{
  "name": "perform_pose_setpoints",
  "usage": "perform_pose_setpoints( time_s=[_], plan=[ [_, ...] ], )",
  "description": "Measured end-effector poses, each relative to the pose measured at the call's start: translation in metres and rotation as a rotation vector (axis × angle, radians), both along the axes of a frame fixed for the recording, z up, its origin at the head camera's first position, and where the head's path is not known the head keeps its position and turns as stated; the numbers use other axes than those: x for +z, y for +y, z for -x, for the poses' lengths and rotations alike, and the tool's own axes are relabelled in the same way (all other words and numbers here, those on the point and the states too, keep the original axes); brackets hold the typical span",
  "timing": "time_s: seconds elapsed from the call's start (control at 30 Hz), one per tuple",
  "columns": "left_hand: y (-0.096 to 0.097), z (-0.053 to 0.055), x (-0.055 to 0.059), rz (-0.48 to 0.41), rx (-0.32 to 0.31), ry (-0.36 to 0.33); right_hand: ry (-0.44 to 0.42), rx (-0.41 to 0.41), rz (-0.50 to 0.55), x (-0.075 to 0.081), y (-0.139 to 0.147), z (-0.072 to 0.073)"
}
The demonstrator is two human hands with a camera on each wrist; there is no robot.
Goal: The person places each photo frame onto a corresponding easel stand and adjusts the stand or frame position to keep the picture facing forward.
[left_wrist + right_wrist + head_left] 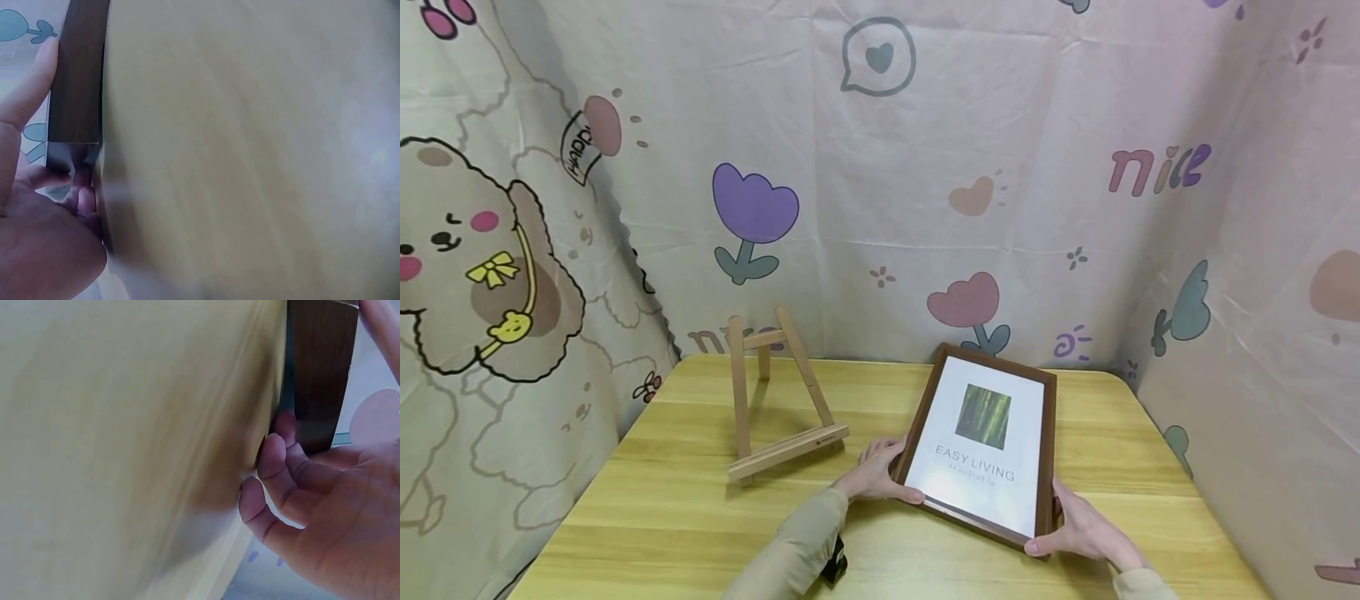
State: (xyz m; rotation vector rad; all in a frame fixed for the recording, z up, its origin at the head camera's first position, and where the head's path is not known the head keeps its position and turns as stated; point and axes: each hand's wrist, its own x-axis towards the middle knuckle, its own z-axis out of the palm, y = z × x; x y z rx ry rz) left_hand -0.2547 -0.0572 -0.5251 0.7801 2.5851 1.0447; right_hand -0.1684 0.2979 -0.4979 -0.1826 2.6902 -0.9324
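Note:
A picture frame (985, 450) with a brown border holds a white sheet marked "EASY LIVING" and a small green picture. It leans back over the right half of the table. My left hand (880, 477) grips its lower left corner, thumb on the front border. At the lower right corner, my right hand (1082, 527) holds it the same way. In the left wrist view, fingers (84, 194) curl under the brown edge (78, 75). The right wrist view shows fingertips (272, 453) tucked behind the border (322, 369), close over the tabletop.
A small wooden easel (790, 452) stands upright on the table (647, 517), left of the picture frame, its ledge facing me. Patterned cloth (880, 167) hangs behind the table and along both sides. A black item (835, 562) shows beside my left sleeve.

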Motion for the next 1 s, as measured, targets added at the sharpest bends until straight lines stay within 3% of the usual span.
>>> perform_pose_setpoints(
  time_s=[0.23, 0.6, 1.0],
  plan=[
    [-0.0006, -0.0013, 0.0018, -0.050, -0.013, -0.035, -0.001, -0.043, -0.002, 0.0009, -0.0001, 0.0020],
    [0.0000, -0.0022, 0.0021, -0.098, 0.000, -0.027, 0.046, -0.012, 0.042, 0.0002, -0.0008, 0.0030],
    [0.0060, 0.0007, -0.0024, -0.264, -0.046, 0.044, 0.067, -0.059, 0.042, -0.0005, -0.0009, 0.0048]
  ],
)
